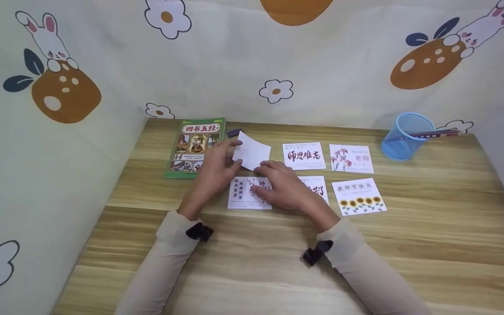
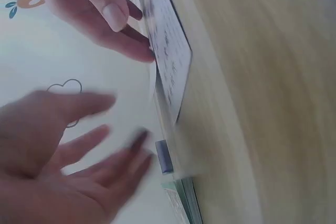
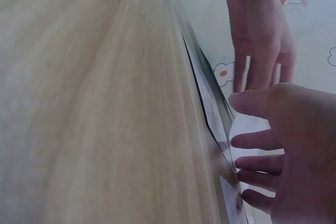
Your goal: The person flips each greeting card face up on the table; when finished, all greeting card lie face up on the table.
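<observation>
A blank white card (image 1: 253, 151), slightly curved, lies between the two hands in the head view. My left hand (image 1: 218, 165) is at its left edge, with thumb and fingers spread apart; in the left wrist view these fingers are blurred and hold nothing. My right hand (image 1: 281, 183) has its fingertips at the card's lower right edge, fingers loosely extended. Under the right hand is a printed card (image 1: 250, 202) with dark red characters. Another card (image 1: 320, 186) is partly hidden behind that hand.
To the left lies a green-edged comic-style book (image 1: 190, 144), with a dark marker-like object (image 1: 234, 132) beside it. More printed cards are laid to the right: red lettering (image 1: 303, 156), pink flowers (image 1: 351, 158), sunflowers (image 1: 359, 197). A blue mesh pen cup (image 1: 403, 140) holding pens leans at the back right.
</observation>
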Motion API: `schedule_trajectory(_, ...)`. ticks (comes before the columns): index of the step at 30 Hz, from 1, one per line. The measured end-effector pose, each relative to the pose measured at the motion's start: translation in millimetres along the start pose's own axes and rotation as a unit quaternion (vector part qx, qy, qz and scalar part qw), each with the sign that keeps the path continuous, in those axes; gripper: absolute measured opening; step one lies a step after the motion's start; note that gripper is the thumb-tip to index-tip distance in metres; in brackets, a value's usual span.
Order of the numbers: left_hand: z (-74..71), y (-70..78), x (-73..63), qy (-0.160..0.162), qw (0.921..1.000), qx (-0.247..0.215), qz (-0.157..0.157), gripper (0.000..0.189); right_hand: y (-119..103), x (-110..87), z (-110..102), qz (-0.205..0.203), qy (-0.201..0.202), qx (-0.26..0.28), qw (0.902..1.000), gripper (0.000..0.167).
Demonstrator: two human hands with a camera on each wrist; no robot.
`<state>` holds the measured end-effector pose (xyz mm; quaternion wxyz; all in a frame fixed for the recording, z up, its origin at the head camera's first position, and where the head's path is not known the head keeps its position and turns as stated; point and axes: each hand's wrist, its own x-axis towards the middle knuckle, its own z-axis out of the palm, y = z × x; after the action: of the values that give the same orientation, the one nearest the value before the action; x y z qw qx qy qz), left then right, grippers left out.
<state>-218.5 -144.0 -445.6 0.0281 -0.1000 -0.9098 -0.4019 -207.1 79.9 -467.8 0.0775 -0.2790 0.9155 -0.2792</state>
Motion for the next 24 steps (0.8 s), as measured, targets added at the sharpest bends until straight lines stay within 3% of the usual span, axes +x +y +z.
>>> schedule_trajectory(2,0.5,3.3,1.3,0.036,0.9983,-0.043,0.016,0.049,1.3,0.8,-0.2,0.001,0.005,0.021,0.9998,0.064)
schedule_trajectory(5,1.7,8.3,1.5,0.054,0.9931,-0.097,0.037,0.053,2.8,2.5,-1.2,0.012,0.016,0.073,0.9972,0.075)
schedule_trajectory(8,3.6,12.9,0.4,0.043,0.9882,-0.136,0.055,0.061,3.2,4.4,-2.7,0.003,0.037,0.141,0.9893,0.086)
schedule_trajectory(12,8.4,16.6,-1.4,-0.003,0.9852,-0.158,0.067,0.06,2.6,6.0,-5.4,-0.042,0.077,0.206,0.9747,0.095)
schedule_trajectory(16,12.5,14.6,-1.6,-0.049,0.9864,-0.137,0.077,0.05,3.0,7.5,-7.6,-0.085,0.113,0.223,0.9646,0.096)
schedule_trajectory(24,9.9,1.4,-1.1,-0.097,0.9901,-0.012,0.101,0.05,8.8,5.6,-8.2,-0.052,0.1,0.117,0.9868,0.073)
